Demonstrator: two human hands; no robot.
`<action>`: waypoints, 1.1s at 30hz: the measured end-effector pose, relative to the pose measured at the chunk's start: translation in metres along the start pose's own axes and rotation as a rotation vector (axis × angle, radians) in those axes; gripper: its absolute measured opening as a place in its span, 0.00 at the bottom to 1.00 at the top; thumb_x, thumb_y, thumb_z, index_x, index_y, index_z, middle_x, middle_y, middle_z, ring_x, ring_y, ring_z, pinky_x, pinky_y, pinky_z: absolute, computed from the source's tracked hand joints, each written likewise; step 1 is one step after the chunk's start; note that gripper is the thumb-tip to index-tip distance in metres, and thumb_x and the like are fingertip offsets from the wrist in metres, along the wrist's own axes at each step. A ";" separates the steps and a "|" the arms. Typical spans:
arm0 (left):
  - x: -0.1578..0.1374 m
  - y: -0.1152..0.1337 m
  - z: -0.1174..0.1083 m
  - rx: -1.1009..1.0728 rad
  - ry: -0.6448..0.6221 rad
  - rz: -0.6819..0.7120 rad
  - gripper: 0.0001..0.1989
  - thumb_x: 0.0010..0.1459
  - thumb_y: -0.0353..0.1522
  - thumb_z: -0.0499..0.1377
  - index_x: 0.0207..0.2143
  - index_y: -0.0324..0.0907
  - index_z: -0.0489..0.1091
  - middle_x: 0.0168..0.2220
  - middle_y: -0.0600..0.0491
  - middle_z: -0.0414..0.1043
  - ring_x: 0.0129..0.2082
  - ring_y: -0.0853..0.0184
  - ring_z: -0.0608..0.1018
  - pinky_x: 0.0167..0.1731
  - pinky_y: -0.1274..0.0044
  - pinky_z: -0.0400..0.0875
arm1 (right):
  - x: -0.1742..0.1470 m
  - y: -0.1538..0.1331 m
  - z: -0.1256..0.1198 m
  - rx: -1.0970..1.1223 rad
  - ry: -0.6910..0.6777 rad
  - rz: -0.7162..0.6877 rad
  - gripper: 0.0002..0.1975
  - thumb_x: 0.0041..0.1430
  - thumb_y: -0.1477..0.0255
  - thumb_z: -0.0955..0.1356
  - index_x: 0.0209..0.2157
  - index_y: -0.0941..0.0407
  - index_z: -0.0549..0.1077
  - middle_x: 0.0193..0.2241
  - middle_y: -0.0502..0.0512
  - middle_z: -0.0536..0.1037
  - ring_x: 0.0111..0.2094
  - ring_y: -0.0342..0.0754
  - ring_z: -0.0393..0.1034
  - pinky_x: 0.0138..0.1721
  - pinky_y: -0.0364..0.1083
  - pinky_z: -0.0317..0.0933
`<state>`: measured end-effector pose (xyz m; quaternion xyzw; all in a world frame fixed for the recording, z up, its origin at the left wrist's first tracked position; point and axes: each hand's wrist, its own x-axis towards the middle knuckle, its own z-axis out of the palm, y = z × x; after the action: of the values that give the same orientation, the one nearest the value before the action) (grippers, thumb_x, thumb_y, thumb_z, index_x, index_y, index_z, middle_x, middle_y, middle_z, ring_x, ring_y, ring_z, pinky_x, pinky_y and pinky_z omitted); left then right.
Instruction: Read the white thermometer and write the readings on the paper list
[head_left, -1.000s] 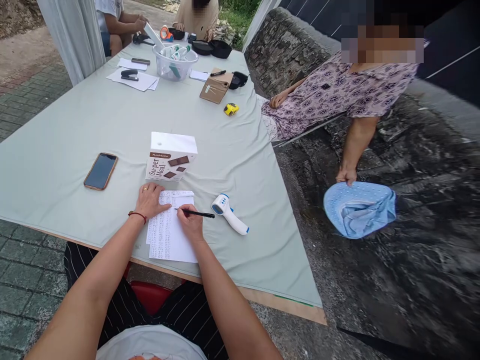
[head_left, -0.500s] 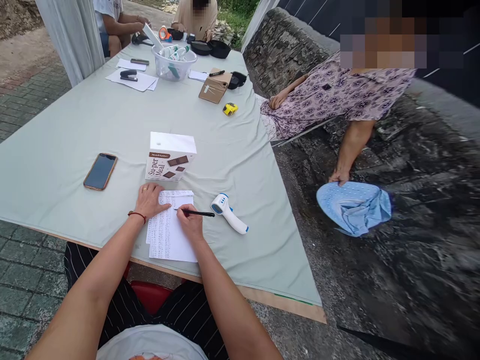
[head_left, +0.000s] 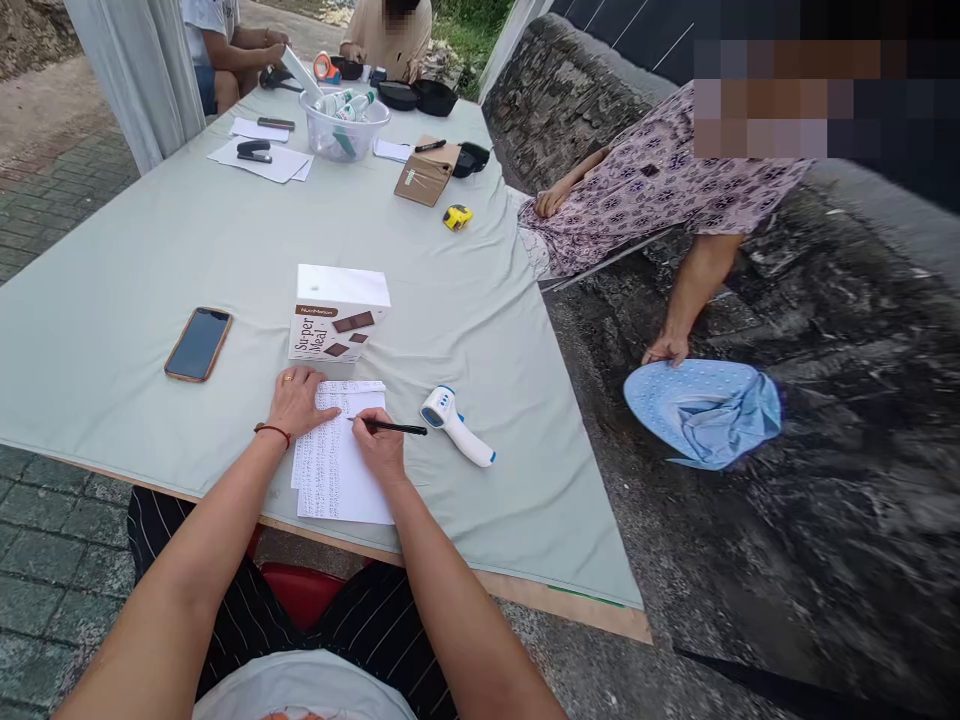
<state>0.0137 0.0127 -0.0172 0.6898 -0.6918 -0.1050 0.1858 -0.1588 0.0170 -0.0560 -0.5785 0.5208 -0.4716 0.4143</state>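
Sheets of paper [head_left: 341, 480] covered partly in rows of small handwriting lie near the table's front edge. My left hand [head_left: 298, 402] rests on their upper left part, fingers stretched out and flat. In my right hand [head_left: 381, 448] is a black pen [head_left: 397, 428], pinched with its tip at the paper. Just beyond the sheets stands a white box [head_left: 341, 312] with chocolate bars printed on its front. To the right of my right hand lies a white and blue infrared thermometer [head_left: 459, 428]. A smartphone [head_left: 199, 344] lies face up left of the box.
Farther back are a yellow tape measure [head_left: 457, 217], a brown notebook [head_left: 424, 178], a clear basin [head_left: 345, 135] of bottles, a stapler [head_left: 254, 151] on papers and black pans [head_left: 435, 97]. At right, a seated person holds a blue hat [head_left: 697, 410]. Two people sit at the far end.
My hands keep almost the same place, the pen still at the paper. The blue hat in the seated person's hand has shifted slightly left. The view has moved a little.
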 end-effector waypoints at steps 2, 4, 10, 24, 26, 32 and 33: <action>0.000 0.000 0.000 -0.003 0.003 0.008 0.26 0.49 0.44 0.67 0.48 0.43 0.69 0.50 0.46 0.69 0.55 0.53 0.68 0.61 0.61 0.56 | 0.000 -0.001 0.000 0.013 0.008 0.014 0.10 0.47 0.63 0.64 0.24 0.55 0.68 0.21 0.49 0.68 0.25 0.44 0.59 0.28 0.44 0.58; 0.000 0.000 0.000 -0.008 0.006 0.007 0.26 0.48 0.43 0.68 0.48 0.43 0.69 0.50 0.46 0.69 0.55 0.53 0.68 0.61 0.61 0.56 | 0.000 -0.002 0.000 0.025 0.013 0.023 0.10 0.47 0.62 0.64 0.24 0.55 0.68 0.21 0.49 0.68 0.24 0.44 0.60 0.28 0.44 0.58; 0.000 0.001 -0.001 -0.009 0.000 0.000 0.27 0.48 0.43 0.68 0.48 0.42 0.69 0.51 0.46 0.69 0.55 0.54 0.68 0.61 0.61 0.56 | 0.001 -0.002 0.000 0.010 -0.015 -0.005 0.10 0.47 0.63 0.64 0.23 0.54 0.67 0.20 0.48 0.68 0.24 0.44 0.60 0.28 0.44 0.58; 0.001 -0.002 0.002 -0.013 0.008 -0.003 0.27 0.48 0.43 0.68 0.48 0.43 0.68 0.51 0.46 0.69 0.56 0.54 0.68 0.61 0.61 0.56 | 0.001 -0.001 0.000 0.010 0.019 0.001 0.10 0.47 0.62 0.64 0.23 0.54 0.67 0.20 0.48 0.68 0.24 0.44 0.60 0.28 0.44 0.58; 0.000 -0.001 0.001 -0.015 0.006 -0.006 0.27 0.48 0.43 0.68 0.49 0.43 0.68 0.51 0.46 0.69 0.56 0.54 0.68 0.61 0.61 0.56 | 0.001 0.000 0.000 0.012 0.041 0.012 0.10 0.47 0.62 0.64 0.23 0.54 0.67 0.20 0.48 0.68 0.24 0.44 0.60 0.28 0.44 0.58; 0.000 0.000 -0.001 -0.025 0.004 0.002 0.26 0.48 0.43 0.68 0.48 0.44 0.69 0.51 0.47 0.69 0.55 0.53 0.68 0.61 0.60 0.56 | 0.000 0.002 0.000 0.012 0.039 -0.005 0.10 0.48 0.63 0.64 0.24 0.55 0.67 0.21 0.48 0.68 0.25 0.44 0.60 0.29 0.44 0.58; 0.000 -0.001 -0.001 -0.025 0.006 0.003 0.26 0.48 0.43 0.68 0.48 0.44 0.69 0.51 0.47 0.69 0.55 0.53 0.68 0.61 0.60 0.56 | 0.000 0.002 0.001 0.013 0.038 -0.003 0.10 0.48 0.62 0.64 0.24 0.55 0.67 0.21 0.48 0.68 0.24 0.44 0.60 0.28 0.44 0.58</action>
<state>0.0144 0.0126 -0.0168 0.6867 -0.6909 -0.1115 0.1967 -0.1587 0.0164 -0.0584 -0.5676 0.5247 -0.4864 0.4074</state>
